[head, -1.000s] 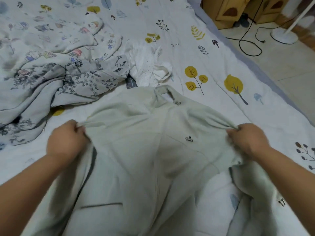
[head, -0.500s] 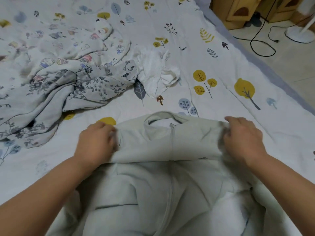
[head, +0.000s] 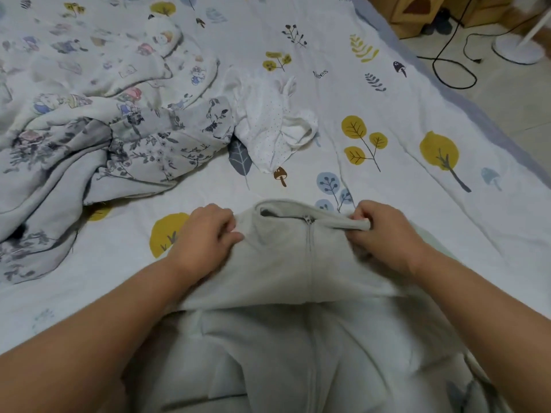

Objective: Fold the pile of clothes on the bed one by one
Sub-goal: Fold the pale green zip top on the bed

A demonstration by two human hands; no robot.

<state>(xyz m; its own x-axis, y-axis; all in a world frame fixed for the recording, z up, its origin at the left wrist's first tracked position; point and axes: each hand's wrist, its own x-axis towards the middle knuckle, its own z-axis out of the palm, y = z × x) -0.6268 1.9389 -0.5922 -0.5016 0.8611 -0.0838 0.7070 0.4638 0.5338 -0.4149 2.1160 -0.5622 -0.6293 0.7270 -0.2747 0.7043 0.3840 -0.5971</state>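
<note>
The pale grey jacket (head: 277, 263) is soft, matt, fleecy cloth. The bed (head: 387, 99) wears smooth printed cotton-like sheeting. The floral blanket (head: 98, 144) looks quilted; the white dotted garment (head: 268, 123) thin, matt.

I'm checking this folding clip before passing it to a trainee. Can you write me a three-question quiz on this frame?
1. True or false: the left hand and the right hand both grip the pale green zip jacket.
2. Which garment lies just beyond the jacket's collar? A) white dotted garment B) red sweater C) black jeans
3. Fill in: the black cable lies on the ____ beside the bed sheet.

Key: 1 true; 2 A; 3 floor.
</note>
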